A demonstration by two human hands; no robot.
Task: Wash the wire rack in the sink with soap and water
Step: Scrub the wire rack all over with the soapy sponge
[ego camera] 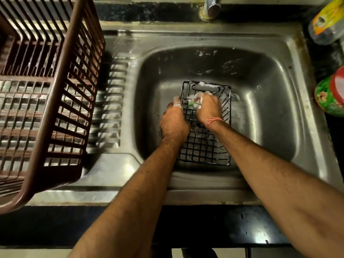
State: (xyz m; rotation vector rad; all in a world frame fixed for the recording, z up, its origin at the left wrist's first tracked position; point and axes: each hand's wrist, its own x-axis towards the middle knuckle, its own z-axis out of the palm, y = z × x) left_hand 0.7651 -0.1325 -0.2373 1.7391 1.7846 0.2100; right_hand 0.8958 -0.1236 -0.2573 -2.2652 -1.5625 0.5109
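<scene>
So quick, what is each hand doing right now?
Left hand: grips the left edge of the wire rack, fingers curled over it.
Right hand: holds a soapy green scrubber against the rack.

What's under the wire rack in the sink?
Through the wire rack the steel sink floor and dark drain show; both hands hide the rest.

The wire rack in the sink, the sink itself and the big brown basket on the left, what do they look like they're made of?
Wire rack: thin metal wire, seemingly black-coated; fine crossed rods, dark matte look.
Sink: stainless steel by its look; grey brushed sheen with bright reflections.
Brown basket: probably moulded plastic; thick flat slats, uniform colour, dull gloss.
</scene>
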